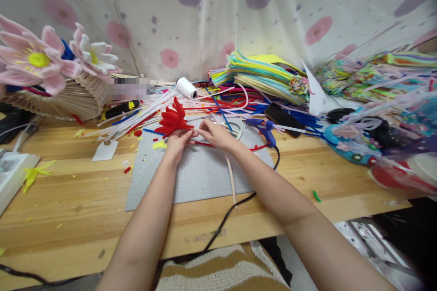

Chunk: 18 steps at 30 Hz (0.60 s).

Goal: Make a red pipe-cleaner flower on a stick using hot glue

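A fluffy red flower, its petals apparently bent from pipe cleaners, lies tilted in my left hand. The left fingers are closed around its base. Right beside them, my right hand has its fingertips pinched together near the flower's stem end. What sits between those fingertips is too small to make out. Passing below the right hand, a red pipe cleaner runs across the grey cutting mat. Scissors with pale handles are partly hidden behind the right hand. A cream strip hangs over the mat's front edge.
A blue glue gun rests at the mat's right, its black cord crossing to the table's front edge. Behind are a thread spool, a phone and pipe cleaner bundles. Pink flowers stand left.
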Each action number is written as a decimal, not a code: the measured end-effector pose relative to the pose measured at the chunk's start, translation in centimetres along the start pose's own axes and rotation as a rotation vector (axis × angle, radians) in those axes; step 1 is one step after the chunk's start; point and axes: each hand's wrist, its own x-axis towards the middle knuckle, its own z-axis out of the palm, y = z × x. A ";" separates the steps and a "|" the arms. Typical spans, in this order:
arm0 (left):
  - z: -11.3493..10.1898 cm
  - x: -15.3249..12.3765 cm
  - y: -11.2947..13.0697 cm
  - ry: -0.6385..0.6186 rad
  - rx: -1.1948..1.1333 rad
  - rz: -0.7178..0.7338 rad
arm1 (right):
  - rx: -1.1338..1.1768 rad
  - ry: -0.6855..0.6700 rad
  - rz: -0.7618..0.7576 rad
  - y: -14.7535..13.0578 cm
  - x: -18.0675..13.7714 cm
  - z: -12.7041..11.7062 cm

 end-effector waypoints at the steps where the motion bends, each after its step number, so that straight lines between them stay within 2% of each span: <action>1: 0.0 0.0 0.0 -0.009 0.008 0.005 | 0.039 -0.025 0.021 0.2 -0.3 -0.2; 5: 0.2 -0.1 0.1 -0.016 0.023 0.014 | 0.218 -0.125 0.065 1.0 -0.8 -0.1; 7: 0.2 -0.1 0.1 -0.005 0.025 0.016 | 0.292 -0.114 0.094 1.3 -0.8 0.3; 13: -0.1 0.0 0.2 0.054 0.006 0.017 | 0.524 0.289 0.298 1.9 -0.2 -0.3; 15: -0.2 0.1 0.2 0.048 0.015 0.020 | 0.477 0.337 0.334 1.8 -0.3 -1.1; 18: -0.2 0.1 0.1 0.027 0.036 0.028 | 0.267 0.360 0.279 1.3 -0.7 -2.0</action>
